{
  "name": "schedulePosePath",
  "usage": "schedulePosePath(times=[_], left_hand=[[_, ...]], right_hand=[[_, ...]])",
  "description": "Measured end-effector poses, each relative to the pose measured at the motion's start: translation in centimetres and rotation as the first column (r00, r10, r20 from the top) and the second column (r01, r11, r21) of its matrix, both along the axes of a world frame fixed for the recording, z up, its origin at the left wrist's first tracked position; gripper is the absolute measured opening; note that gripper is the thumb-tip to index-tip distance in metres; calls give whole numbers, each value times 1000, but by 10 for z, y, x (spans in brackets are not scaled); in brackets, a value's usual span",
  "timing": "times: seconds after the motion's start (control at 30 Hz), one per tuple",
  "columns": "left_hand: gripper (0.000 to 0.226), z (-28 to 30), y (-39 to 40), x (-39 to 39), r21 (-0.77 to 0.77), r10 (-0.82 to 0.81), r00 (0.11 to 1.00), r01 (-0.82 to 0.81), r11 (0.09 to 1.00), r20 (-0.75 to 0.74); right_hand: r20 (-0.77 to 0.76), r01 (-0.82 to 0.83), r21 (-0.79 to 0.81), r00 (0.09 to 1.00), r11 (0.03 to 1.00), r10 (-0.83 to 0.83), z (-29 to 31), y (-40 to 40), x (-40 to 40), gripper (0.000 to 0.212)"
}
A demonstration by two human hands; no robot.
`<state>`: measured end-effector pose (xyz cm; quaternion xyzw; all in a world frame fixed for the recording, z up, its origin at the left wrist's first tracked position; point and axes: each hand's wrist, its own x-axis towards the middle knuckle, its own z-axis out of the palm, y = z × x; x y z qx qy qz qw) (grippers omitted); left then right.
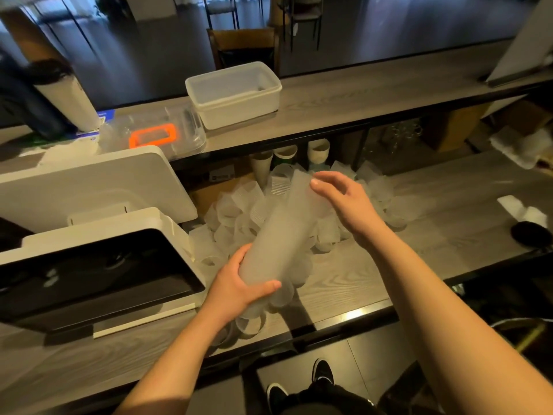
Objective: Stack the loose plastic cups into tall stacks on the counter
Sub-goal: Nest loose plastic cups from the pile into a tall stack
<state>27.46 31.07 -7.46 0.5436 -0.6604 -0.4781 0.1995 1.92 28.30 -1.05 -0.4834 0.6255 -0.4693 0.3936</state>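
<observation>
Right now you are holding a long stack of cups (278, 235) tilted in the air over the counter (359, 283), with its far end pointing away from you. Your left hand (242, 283) is gripping the near end, fingers and thumb curled round it. Your right hand (341, 199) is resting near the far end with its fingers touching the top cup; how tightly it is holding is hard to tell. It looks like you are pushing a cup onto the stack. Under and behind it, a big pile of loose cups (236, 214) is lying on the counter, so a lot is still waiting. Next you are probably going to need another loose cup, turned the same way. Up on the shelf (344, 100), the white tub (236, 94) is sitting open and looks almost empty, with one small thing inside. Beside it, the clear box with the orange handle (155, 134) is too blurry to see into.
</observation>
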Motion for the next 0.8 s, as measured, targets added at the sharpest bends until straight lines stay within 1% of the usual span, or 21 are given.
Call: schedulePosePath(times=[0.1,0.23,0.3,0.4,0.47,0.5,0.53,0.6,0.67,0.73,0.8], left_hand=[[85,4,-1,6,-31,-8,1000,8,999,12],[95,7,-4,12,-26,23,1000,-23,999,-2],[93,8,-6,13,-19,38,999,-38,999,-16],[96,7,-9,11,-16,86,996,-86,996,-37],[101,5,-11,8,15,135,989,-134,991,-68],[101,4,-12,7,46,170,980,-165,985,-107],[100,4,-13,5,87,219,963,-207,974,-158],[99,4,-16,-1,158,354,901,-322,933,-252],[101,4,-20,-7,204,479,825,-435,877,-301],[95,4,-25,-12,231,557,758,-507,830,-338],[89,5,-29,-15,258,600,717,-542,800,-354]], right_hand=[[-68,-68,7,995,998,69,3,-5,15,49],[-70,-69,22,995,997,70,2,-6,30,47],[-36,-92,47,995,995,94,1,-6,37,51],[18,-185,78,983,980,184,-1,-4,48,68],[67,-225,92,973,970,219,-6,-10,48,75],[83,-233,95,971,968,225,-9,-16,46,77],[89,-219,93,973,971,211,-13,-22,44,78],[93,-118,88,990,989,109,-22,-37,37,76],[87,-19,84,996,996,12,-32,-50,28,64],[42,-10,94,999,996,6,-42,-59,22,53],[-70,-59,126,995,990,68,-55,-65,19,55]])
